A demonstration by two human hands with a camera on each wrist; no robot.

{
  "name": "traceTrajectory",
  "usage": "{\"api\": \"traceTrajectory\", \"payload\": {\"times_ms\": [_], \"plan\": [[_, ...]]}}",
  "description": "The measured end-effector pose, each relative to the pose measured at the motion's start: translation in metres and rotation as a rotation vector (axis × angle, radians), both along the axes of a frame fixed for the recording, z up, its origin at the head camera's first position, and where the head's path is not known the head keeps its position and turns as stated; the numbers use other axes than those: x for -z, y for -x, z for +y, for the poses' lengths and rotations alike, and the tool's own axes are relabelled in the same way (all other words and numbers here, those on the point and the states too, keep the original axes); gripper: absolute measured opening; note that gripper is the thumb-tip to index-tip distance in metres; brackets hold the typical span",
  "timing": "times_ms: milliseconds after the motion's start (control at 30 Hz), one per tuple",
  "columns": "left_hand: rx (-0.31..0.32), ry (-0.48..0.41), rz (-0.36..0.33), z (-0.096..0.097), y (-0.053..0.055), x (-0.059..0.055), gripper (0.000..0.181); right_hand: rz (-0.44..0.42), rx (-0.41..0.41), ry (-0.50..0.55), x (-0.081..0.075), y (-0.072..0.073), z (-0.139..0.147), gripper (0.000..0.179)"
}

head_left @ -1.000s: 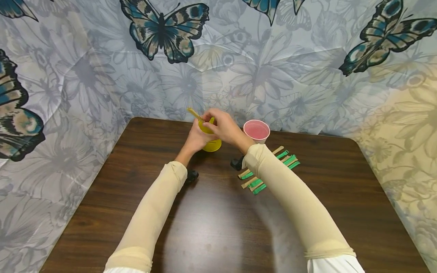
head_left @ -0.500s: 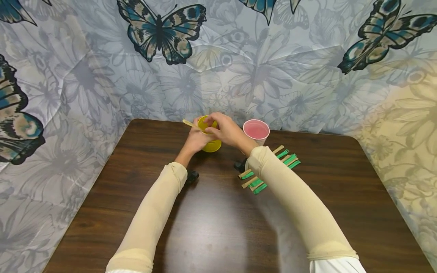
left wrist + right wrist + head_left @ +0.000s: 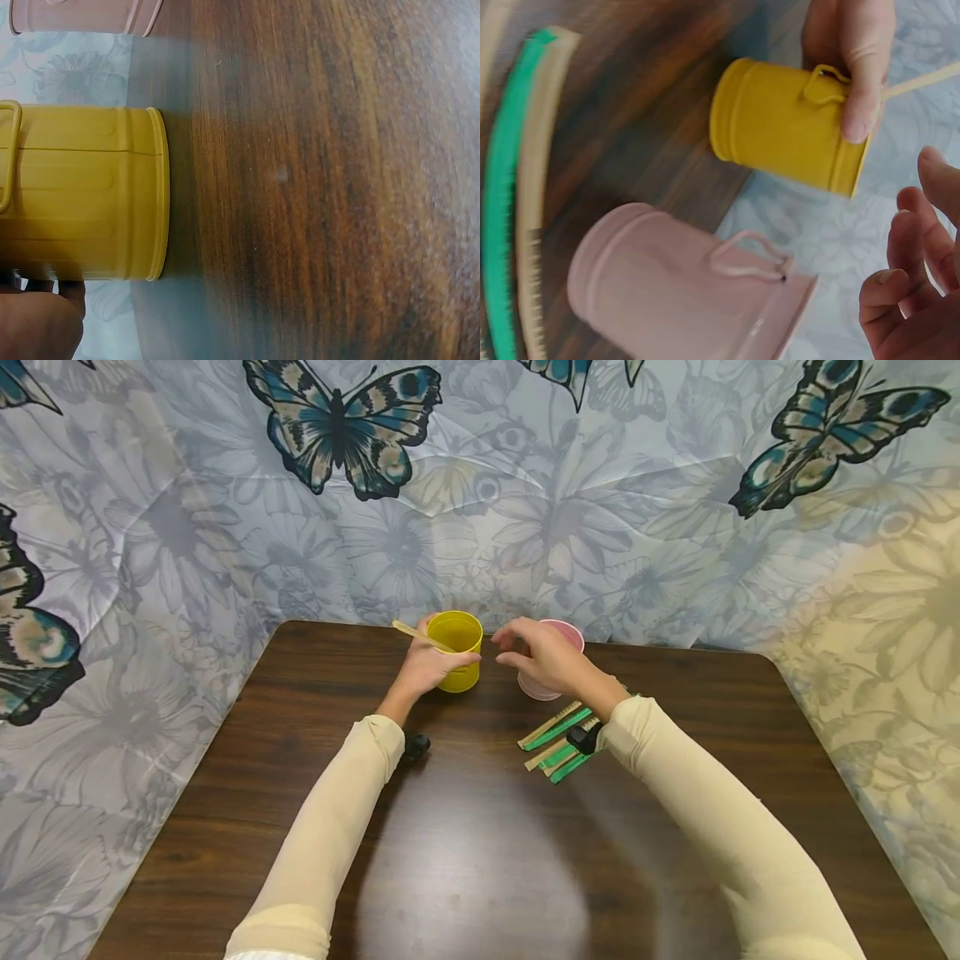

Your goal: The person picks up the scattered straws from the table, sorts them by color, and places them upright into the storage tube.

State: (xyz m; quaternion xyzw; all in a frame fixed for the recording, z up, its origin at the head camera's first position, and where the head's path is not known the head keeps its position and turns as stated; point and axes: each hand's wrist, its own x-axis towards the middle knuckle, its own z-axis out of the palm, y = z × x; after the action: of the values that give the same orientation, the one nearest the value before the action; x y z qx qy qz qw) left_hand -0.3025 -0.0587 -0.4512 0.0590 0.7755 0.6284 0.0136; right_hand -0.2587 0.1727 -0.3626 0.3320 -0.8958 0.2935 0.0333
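Observation:
My left hand (image 3: 429,667) grips a small yellow metal bucket (image 3: 463,680) near the back of the table, thumb along its near rim. A narrow tan stick (image 3: 416,633) leans out of this bucket over the rim on the left. Empty, with loosely bent fingers, my right hand (image 3: 551,658) hovers to the right of the yellow bucket, in front of a pink bucket (image 3: 537,692). Seen from the right wrist, the pink bucket (image 3: 667,289) has a looped handle, and the right hand's fingertips (image 3: 889,279) touch nothing.
Several flat tan and green strips (image 3: 558,731) lie side by side on the dark wooden table (image 3: 465,860), under my right wrist. A butterfly-print cloth (image 3: 405,552) hangs behind the table's back edge.
My right hand has come away from the tan stick at the yellow bucket and moved right, in front of the pink bucket. The stick has dropped lower against the rim.

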Motion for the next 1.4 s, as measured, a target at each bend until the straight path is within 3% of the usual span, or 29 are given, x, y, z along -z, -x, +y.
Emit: {"api": "traceTrajectory", "payload": {"times_ms": [167,633,967,1400], "plan": [[-0.020,-0.001,0.009,-0.002,0.000,0.001,0.109,-0.050,0.006,-0.030,0.007,-0.021,0.021,0.027],[-0.005,-0.036,0.029,0.001,0.003,0.001,0.108,-0.130,0.065,-0.080,0.058,-0.054,0.082,0.020],[-0.001,-0.035,0.008,0.000,0.001,0.005,0.105,-0.187,0.066,-0.137,0.084,-0.068,0.110,0.008],[-0.005,-0.036,0.009,0.001,0.003,0.004,0.106,-0.092,0.031,-0.253,0.095,-0.072,0.128,0.005]]}}
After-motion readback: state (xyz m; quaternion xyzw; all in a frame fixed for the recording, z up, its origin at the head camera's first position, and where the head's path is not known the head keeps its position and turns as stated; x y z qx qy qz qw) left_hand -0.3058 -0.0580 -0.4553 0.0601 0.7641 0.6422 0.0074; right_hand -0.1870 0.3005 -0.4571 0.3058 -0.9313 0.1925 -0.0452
